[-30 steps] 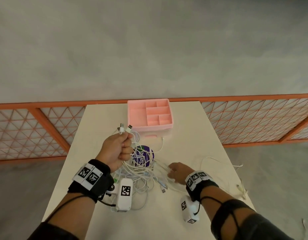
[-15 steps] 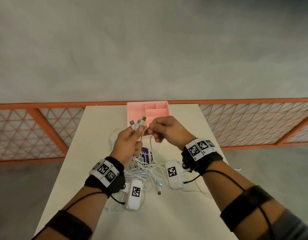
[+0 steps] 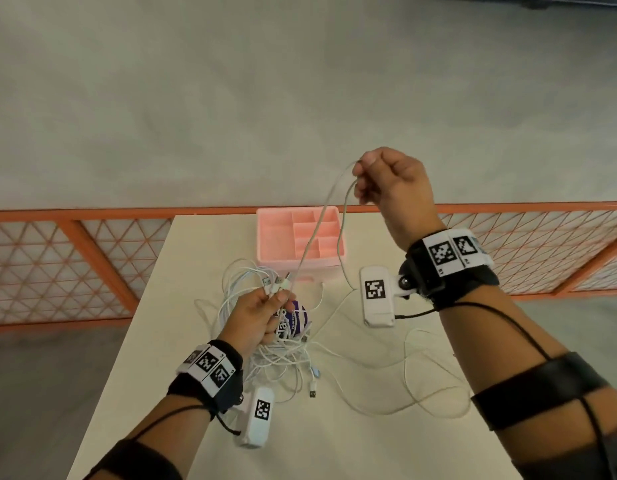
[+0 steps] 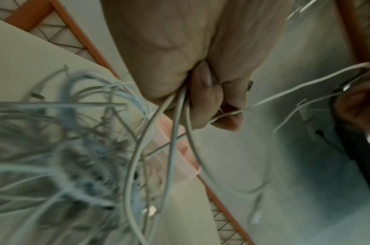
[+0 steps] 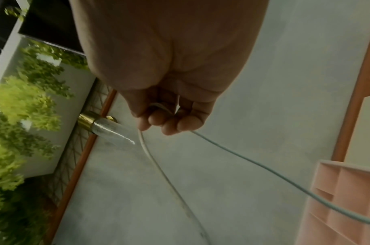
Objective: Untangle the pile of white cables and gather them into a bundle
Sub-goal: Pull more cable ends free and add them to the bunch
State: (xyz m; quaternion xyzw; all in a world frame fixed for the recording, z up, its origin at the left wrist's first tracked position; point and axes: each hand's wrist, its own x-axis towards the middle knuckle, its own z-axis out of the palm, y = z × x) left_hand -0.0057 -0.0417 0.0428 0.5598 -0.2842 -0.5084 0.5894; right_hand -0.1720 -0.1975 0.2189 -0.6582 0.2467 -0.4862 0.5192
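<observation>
A tangle of white cables (image 3: 283, 358) lies mid-table, blurred in the left wrist view (image 4: 75, 149). My left hand (image 3: 265, 306) is held just above the pile and grips several cable ends, whose plugs (image 3: 277, 284) stick out above the fist; its curled fingers (image 4: 211, 102) wrap the strands. My right hand (image 3: 376, 181) is raised high over the pink tray and pinches one white cable (image 3: 321, 226) in a loop. That cable (image 5: 242, 162) runs down from the fingers (image 5: 171, 122) to the left hand and the table.
A pink compartment tray (image 3: 265, 244) stands at the table's far edge. A purple round tin (image 3: 293, 320) sits under the cable pile. One loose cable loops across the right side of the table (image 3: 421, 393). An orange mesh railing (image 3: 92, 265) runs behind the table.
My right hand rose up and to the right from beside the left hand, drawing one cable out into a long loop. The left hand sank slightly towards the pile, still holding the ends.
</observation>
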